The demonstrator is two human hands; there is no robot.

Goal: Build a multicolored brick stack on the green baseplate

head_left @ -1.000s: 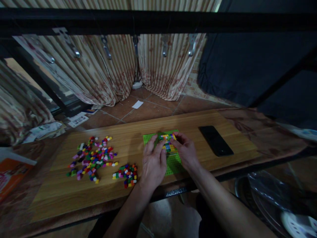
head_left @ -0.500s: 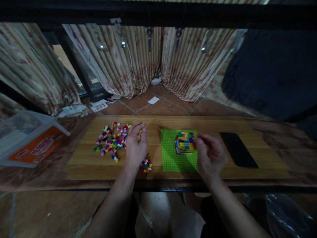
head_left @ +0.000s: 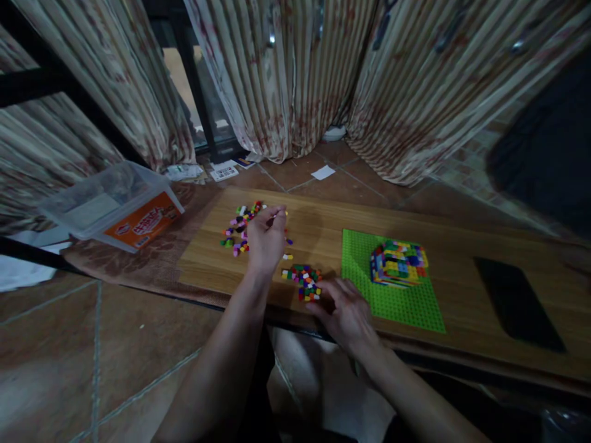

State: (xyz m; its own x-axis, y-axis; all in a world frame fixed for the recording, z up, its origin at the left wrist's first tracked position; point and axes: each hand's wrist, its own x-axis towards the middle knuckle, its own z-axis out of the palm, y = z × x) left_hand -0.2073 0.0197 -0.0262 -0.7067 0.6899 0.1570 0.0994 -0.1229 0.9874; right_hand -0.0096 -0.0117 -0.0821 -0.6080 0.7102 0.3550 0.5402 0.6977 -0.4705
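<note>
My left hand [head_left: 266,241] hangs over the larger heap of loose toy bricks [head_left: 241,232], its fingertips pinched together; what they hold, if anything, is too small to make out. The hand hides part of that heap. Beside the smaller cluster of bricks [head_left: 305,277] is my right hand [head_left: 346,309], thumb and forefinger apart at the cluster's right edge, with no brick visibly gripped. Right of it lies a green studded baseplate [head_left: 359,271], bearing a multicoloured block built of bricks [head_left: 399,263].
A clear plastic box [head_left: 133,178] with an orange label stands left of the wooden board [head_left: 207,271]. A flat black phone-like slab [head_left: 517,301] lies at the right. Curtains [head_left: 309,80] hang behind, with a white paper [head_left: 323,173] on the tiled floor.
The view has turned left and down. My right hand has left the brick build for the smaller cluster, which has spread out. My left hand's fingers have closed over the larger heap.
</note>
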